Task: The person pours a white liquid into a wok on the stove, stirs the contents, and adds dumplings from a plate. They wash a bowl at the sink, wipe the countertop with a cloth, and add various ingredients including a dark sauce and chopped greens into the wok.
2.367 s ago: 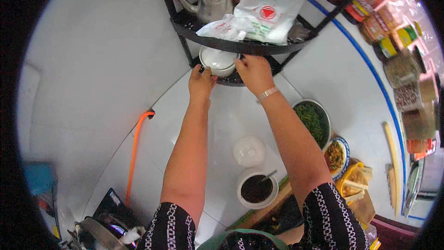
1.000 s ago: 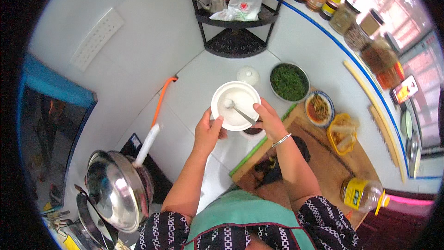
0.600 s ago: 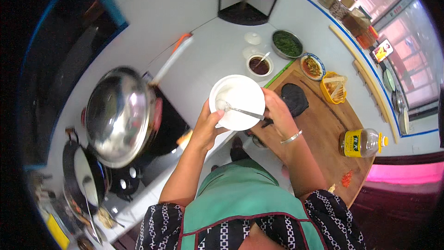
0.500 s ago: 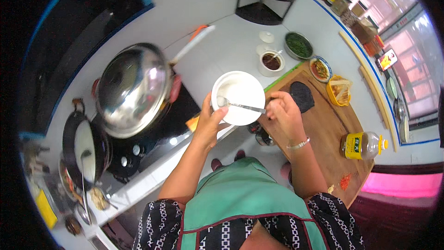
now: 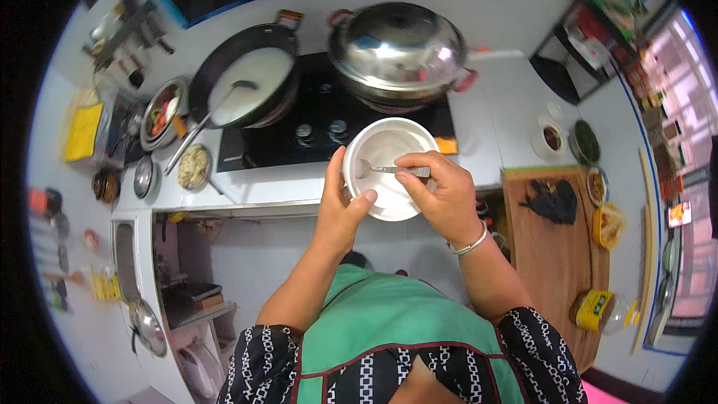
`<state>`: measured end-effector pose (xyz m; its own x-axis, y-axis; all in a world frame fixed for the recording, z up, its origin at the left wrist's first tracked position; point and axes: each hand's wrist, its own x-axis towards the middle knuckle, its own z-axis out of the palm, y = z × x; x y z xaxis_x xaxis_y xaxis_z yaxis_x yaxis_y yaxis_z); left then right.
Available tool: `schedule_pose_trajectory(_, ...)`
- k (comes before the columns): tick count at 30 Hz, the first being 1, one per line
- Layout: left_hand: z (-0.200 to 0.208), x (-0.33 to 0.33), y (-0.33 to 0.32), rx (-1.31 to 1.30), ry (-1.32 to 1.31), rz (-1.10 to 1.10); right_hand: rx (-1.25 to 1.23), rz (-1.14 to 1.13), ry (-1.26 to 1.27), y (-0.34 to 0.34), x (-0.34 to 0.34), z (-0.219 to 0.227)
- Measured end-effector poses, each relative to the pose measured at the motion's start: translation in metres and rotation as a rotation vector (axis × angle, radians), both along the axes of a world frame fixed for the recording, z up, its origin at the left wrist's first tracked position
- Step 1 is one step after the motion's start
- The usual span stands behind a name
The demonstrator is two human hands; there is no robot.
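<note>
My left hand (image 5: 344, 213) grips a white bowl (image 5: 393, 142) by its left side, with the thumb on the rim. The bowl is tilted toward me, and pale white contents, too bright to make out, are inside. My right hand (image 5: 446, 191) pinches the handle of a metal spoon (image 5: 383, 170) whose head rests inside the bowl. Just beyond the bowl is the black cooktop (image 5: 318, 138). A black wok (image 5: 206, 86) on it holds white liquid (image 5: 258, 78) and a long-handled ladle (image 5: 200, 127). A lidded steel pot (image 5: 404, 49) stands to its right.
Left of the cooktop are a bowl of vegetables (image 5: 163, 114) and a dish of pale chopped food (image 5: 194, 167). At right, a wooden board (image 5: 535, 262) carries a black cloth-like item (image 5: 553, 202), a yellow basket (image 5: 609, 226) and an oil bottle (image 5: 604, 311). A sauce jar (image 5: 548, 140) stands behind.
My view has swung left, bringing the cooktop in front of me. My right hand has moved from beside the bowl onto the spoon's handle. My left hand keeps hold of the bowl.
</note>
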<state>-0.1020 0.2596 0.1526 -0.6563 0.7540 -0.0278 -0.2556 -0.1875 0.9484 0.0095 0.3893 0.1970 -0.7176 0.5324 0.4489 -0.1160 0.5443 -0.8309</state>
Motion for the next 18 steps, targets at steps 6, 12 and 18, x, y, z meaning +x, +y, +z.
schedule_pose_trajectory(6,0.044,-0.097,-0.068,0.127,0.084,0.184,0.024,0.029,0.101,-0.038,-0.091,0.036)
schedule_pose_trajectory(12,0.08,-0.217,-0.113,0.08,0.249,0.259,-0.1,0.103,0.101,-0.083,-0.206,0.046)
schedule_pose_trajectory(18,0.092,-0.309,-0.124,0.015,0.144,0.272,-0.635,0.209,0.106,-0.091,-0.308,0.031)
